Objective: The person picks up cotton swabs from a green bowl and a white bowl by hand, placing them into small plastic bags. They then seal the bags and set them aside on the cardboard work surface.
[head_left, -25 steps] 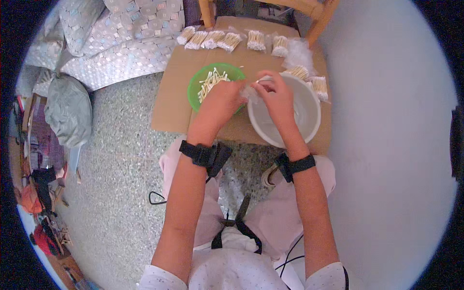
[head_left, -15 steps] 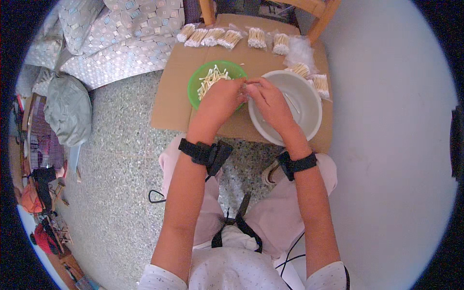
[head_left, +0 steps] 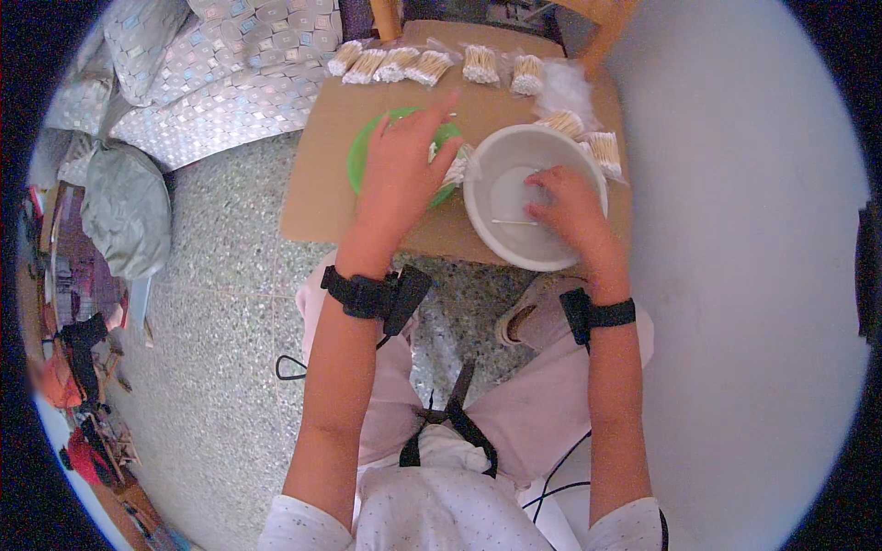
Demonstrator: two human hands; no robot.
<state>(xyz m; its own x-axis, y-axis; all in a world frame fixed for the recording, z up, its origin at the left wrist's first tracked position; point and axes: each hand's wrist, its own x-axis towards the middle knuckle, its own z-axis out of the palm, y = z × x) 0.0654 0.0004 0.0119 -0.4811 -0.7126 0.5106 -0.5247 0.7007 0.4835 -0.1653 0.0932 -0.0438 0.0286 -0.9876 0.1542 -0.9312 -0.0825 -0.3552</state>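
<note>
"What's changed?"
"The hands separate — right hand point(head_left: 570, 208) inside the white bowl point(head_left: 487, 216), fingers curled, grip unclear."
"Left hand point(head_left: 402, 167)?"
"Spread over the green bowl point(head_left: 359, 154), beside cotton swabs point(head_left: 456, 169) — can't tell if holding."

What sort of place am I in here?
Probably a room in a home: what looks like a sofa or bed in patterned fabric, a speckled floor, and bundled cotton swabs on cardboard.

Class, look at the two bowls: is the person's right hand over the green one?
No: the right hand is over the white bowl, while the left hand is over the green bowl.
</note>
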